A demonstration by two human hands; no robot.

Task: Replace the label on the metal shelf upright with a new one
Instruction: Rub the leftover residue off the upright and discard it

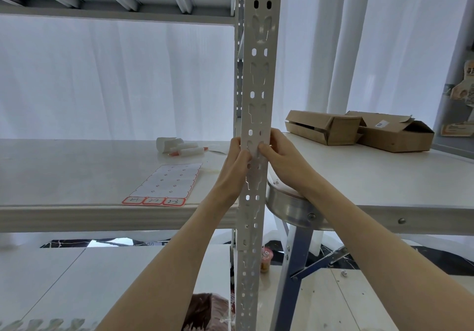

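Head view: one camera, looking up along the shelving.
Metal upright (259, 74): runs top to bottom through the centre of the frame, perforated all along.
Label (254, 151): a pale patch on the upright's face at centre frame, between the two thumbs. I cannot tell whether it is the old label or the new one.
Left grip (237, 157): curled fingertips pinch at the label's left edge.
Right grip (278, 151): fingers clasp the upright's right edge, thumb pressed on the label.
Label sheet (166, 184): lies on the shelf (64, 176) at lower left of centre, with its red-bordered bottom row still unpeeled.
Cardboard boxes (359, 129): on the bench (384, 176) at right, well apart from the work.
Risk, tearing: a peel pulled too fast could leave scraps over the holes.
Risk, skew: uneven thumb pressure could set a label crooked or creased.
Risk, weak bond: a label bridging the perforations may lift at its edges.
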